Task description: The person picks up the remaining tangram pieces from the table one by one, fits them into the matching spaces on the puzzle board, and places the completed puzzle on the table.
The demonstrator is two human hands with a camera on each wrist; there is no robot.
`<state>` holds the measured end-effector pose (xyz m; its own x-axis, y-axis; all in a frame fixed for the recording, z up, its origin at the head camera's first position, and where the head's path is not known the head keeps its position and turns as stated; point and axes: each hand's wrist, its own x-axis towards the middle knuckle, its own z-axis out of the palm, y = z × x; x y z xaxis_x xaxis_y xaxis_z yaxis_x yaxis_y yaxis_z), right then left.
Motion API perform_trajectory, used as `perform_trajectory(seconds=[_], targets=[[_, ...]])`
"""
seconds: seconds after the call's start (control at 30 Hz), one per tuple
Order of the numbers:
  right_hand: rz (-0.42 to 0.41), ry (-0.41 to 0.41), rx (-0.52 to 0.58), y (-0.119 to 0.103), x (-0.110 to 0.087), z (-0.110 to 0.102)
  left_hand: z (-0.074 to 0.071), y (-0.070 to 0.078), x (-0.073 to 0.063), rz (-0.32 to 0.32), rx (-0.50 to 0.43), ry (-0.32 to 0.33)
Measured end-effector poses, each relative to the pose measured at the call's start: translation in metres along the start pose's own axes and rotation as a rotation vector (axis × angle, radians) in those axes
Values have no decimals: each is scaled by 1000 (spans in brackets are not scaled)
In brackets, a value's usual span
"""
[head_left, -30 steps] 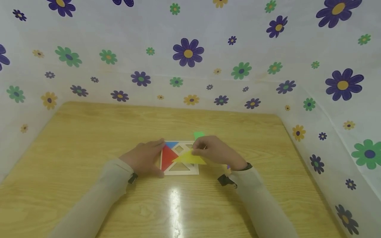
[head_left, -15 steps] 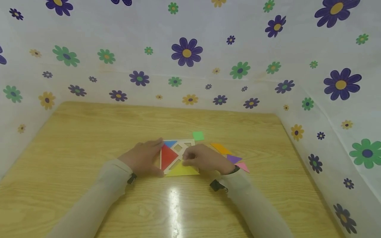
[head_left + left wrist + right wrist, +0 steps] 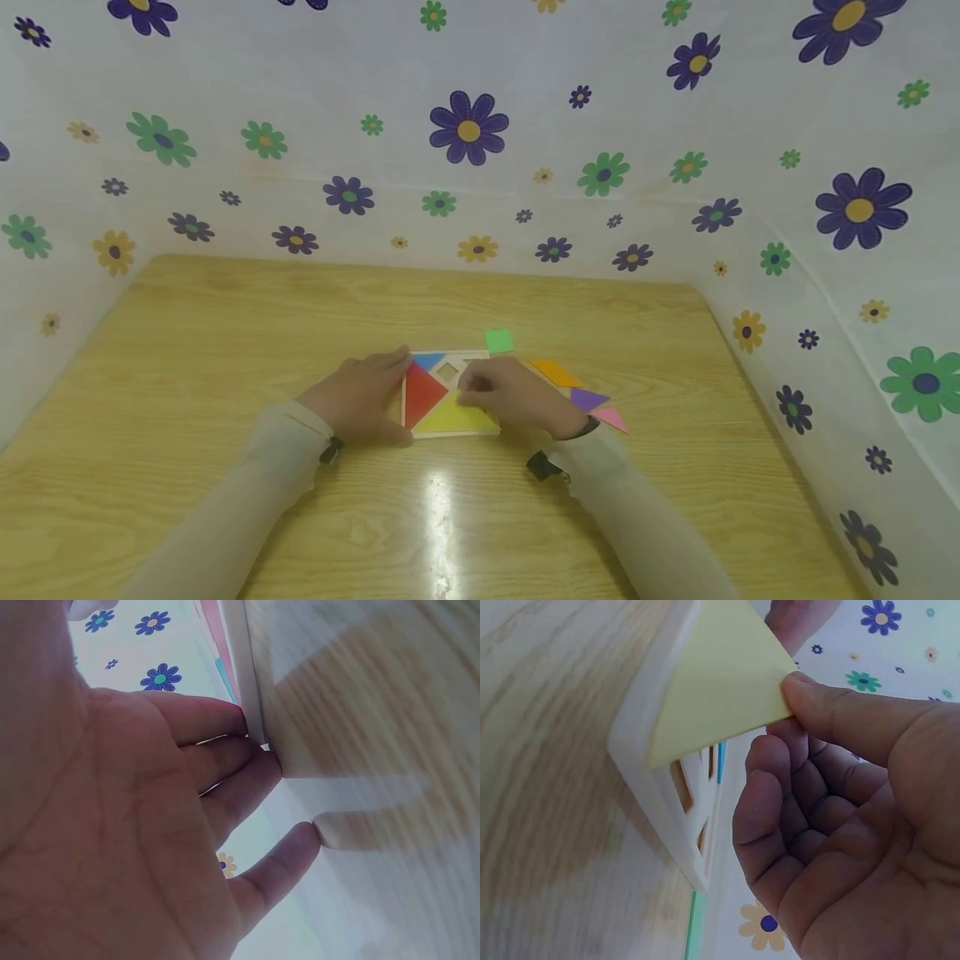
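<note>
A white tangram tray (image 3: 457, 434) lies on the table, with a red triangle (image 3: 422, 396) and a blue triangle (image 3: 428, 361) set in its left part. My left hand (image 3: 352, 400) rests against the tray's left side, thumb by the near corner and fingers by the far one. In the left wrist view its fingertips touch the tray's edge. My right hand (image 3: 521, 396) pinches a large yellow triangle (image 3: 720, 682) at one corner between thumb and index finger. That triangle tilts over the near part of the tray, its long side along the near rim. The right hand hides the tray's right part.
A green square (image 3: 498, 341) lies just beyond the tray's far right corner. To the right, an orange parallelogram (image 3: 556, 372), a purple triangle (image 3: 588, 399) and a pink triangle (image 3: 611, 418) lie on the wooden table (image 3: 262, 517). Flowered cloth (image 3: 510, 167) stands around the back and sides.
My right hand has brought the yellow triangle left and nearer, turning it so its long side follows the tray's near rim, then shifted it slightly farther in. The left hand stays put.
</note>
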<state>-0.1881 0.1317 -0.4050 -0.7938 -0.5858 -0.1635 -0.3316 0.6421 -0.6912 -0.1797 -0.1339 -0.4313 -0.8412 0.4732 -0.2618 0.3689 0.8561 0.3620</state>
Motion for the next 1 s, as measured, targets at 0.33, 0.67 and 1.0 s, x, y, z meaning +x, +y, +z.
perform_trajectory(seconds=[0.33,0.67,1.0], targets=[[-12,22,-79,3,6,7,-1,-1,2,15,21,8],[27,-4,-168,5,4,11,-4,4,-1,13,-1,7],[-9,-6,-179,3,5,16,-5,6,-3,12,-4,13]])
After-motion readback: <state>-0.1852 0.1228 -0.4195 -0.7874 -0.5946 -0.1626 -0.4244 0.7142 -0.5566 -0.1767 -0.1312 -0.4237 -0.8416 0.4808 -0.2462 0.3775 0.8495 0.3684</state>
